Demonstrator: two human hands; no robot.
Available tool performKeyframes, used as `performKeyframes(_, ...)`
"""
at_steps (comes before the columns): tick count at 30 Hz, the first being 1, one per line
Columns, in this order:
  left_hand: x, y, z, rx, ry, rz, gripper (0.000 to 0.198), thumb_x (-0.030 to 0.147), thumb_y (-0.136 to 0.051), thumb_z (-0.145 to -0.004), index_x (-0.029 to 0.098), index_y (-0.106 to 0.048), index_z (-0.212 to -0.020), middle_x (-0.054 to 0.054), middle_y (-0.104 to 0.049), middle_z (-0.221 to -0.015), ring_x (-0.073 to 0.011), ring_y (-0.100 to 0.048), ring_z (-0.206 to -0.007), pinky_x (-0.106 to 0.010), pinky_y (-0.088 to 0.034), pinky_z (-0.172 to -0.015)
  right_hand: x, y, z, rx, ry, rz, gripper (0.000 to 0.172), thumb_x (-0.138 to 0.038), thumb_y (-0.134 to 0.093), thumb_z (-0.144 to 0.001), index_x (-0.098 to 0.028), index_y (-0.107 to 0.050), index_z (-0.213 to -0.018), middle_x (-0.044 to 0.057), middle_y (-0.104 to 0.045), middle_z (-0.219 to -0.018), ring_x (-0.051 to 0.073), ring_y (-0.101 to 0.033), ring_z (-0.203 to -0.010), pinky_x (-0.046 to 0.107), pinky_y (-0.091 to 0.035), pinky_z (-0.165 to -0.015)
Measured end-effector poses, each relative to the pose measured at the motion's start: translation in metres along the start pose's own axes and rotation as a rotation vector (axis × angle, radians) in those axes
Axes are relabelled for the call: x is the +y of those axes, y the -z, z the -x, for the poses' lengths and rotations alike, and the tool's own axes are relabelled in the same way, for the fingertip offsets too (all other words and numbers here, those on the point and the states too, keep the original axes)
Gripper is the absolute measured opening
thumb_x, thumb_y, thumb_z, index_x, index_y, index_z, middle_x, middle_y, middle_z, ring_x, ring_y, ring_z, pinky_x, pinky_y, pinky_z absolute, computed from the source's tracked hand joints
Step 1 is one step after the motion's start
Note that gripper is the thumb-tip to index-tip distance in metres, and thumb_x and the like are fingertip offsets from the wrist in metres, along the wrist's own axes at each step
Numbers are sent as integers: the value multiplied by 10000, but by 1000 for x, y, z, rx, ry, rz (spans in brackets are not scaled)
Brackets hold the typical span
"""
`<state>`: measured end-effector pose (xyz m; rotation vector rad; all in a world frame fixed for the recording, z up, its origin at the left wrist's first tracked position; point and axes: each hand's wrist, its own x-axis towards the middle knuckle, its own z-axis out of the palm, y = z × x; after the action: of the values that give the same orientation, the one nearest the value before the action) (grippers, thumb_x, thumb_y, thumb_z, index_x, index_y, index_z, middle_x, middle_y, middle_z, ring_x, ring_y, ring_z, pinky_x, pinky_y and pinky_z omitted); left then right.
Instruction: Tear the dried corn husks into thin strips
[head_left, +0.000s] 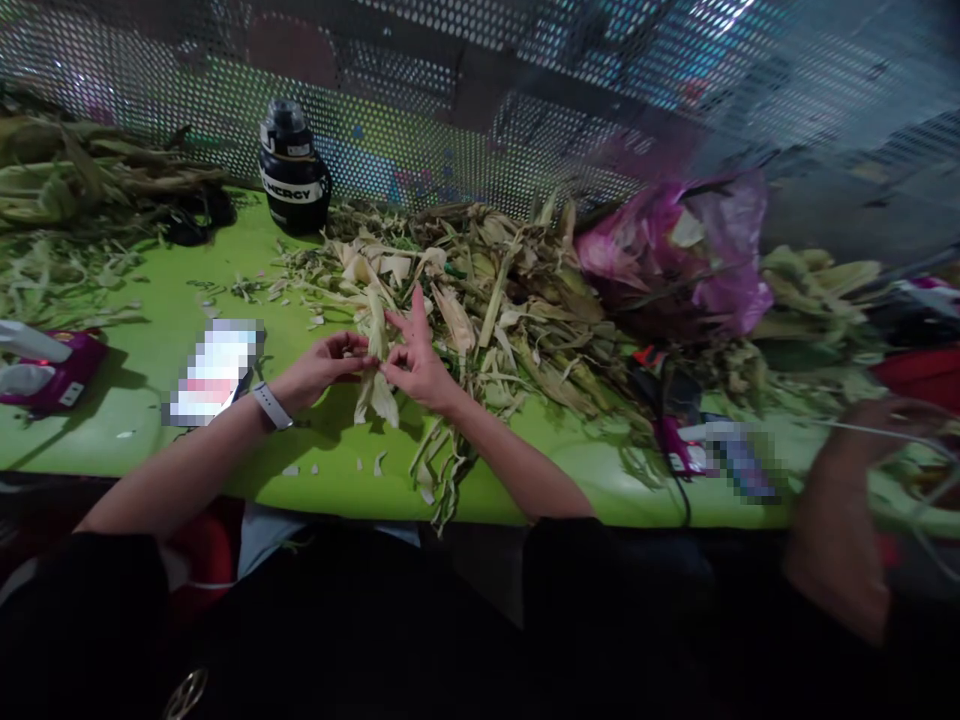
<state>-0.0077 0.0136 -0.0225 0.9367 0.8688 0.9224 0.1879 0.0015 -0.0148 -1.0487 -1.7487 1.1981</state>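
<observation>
Pale green corn husk (pixel 377 320) hangs upright between my two hands, its lower ends spread just above the table. My left hand (pixel 330 368), with a white watch band at the wrist, pinches the husk from the left side. On the other side, my right hand (pixel 421 368) pinches it between thumb and index finger, while its other fingers point up and apart. Right behind my hands lies a large heap of dry and green husks (pixel 525 290). Small husk scraps lie on the green table (pixel 322 485) in front of me.
A black jug (pixel 292 180) stands at the back, before a perforated metal panel (pixel 450 110). A phone (pixel 214 372) lies left of my left arm, a purple device (pixel 56 370) farther left. At right are a pink plastic bag (pixel 675 255) and another person's arm (pixel 844 510).
</observation>
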Motion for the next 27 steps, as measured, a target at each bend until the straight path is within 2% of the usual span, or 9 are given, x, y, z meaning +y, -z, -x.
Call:
performKeyframes(3,4,2,-1,64,-45,4,323,142,-869,-632,167,-675,-887,12,-680,-862,-102,-663,-765,-223,-548,-678,-1,3,0,43,35,-14,1101,-261,-623,-790,-372,135,-1580,132,-260,-1644,76,-556,-674,293,-572,-730)
performKeyframes(9,6,5,-2,-21,83,37,184,131,-788,-656,167,-703,-815,-23,-699,-833,-143,-655,-746,-299,-564,-708,1,4,0,12,0,-52,1112,-272,-640,-753,-350,95,-1584,139,-353,-1595,92,-570,-706,289,-562,-729)
performKeyframes(12,3,6,-3,-5,15,29,136,218,-796,-679,167,-680,-727,-13,-680,-807,-145,-644,-771,-299,-549,-723,6,0,-2,-28,-47,-101,1074,-276,-642,-743,-310,7,-1598,137,-452,-1511,104,-594,-740,288,-565,-727)
performKeyframes(15,2,5,-3,-11,-44,-62,185,294,-831,-694,176,-703,-753,-14,-678,-828,-143,-628,-773,-301,-527,-737,9,-2,-4,-43,-81,-109,955,-279,-631,-750,-260,-171,-1586,127,-528,-1418,107,-602,-737,287,-573,-725)
performKeyframes(18,4,3,-1,26,-179,-205,194,309,-856,-682,170,-730,-732,-64,-668,-1071,-178,-623,-939,-330,-531,-820,4,8,-3,14,-109,-35,857,-333,-634,-795,-254,-270,-1566,102,-619,-1280,90,-576,-635,274,-573,-643)
performKeyframes(20,6,1,0,81,-282,-268,201,313,-865,-674,163,-734,-700,-82,-604,-1226,-200,-589,-1060,-336,-531,-872,-3,24,-3,47,-159,26,842,-403,-638,-831,-260,-269,-1575,63,-693,-1062,92,-555,-549,271,-554,-554)
performKeyframes(22,6,0,2,121,-351,-293,208,333,-863,-685,168,-741,-718,-76,-618,-1141,-179,-586,-1008,-311,-529,-853,-11,42,-3,14,-249,21,859,-444,-654,-836,-240,-276,-1580,14,-695,-808,114,-558,-493,285,-541,-506)
performKeyframes(24,5,-1,3,103,-368,-271,223,367,-844,-720,176,-743,-773,-47,-645,-921,-144,-587,-845,-279,-520,-770,-17,53,-3,27,-274,-77,819,-457,-646,-840,-232,-326,-1560,-8,-674,-712,139,-597,-515,290,-544,-513)
performKeyframes(27,1,-3,4,-2,-353,-210,263,410,-816,-760,172,-718,-812,-17,-650,-765,-117,-569,-693,-260,-494,-674,-20,50,-4,105,-169,-207,747,-487,-674,-818,-264,-428,-1488,47,-731,-1011,185,-706,-869,320,-600,-727)
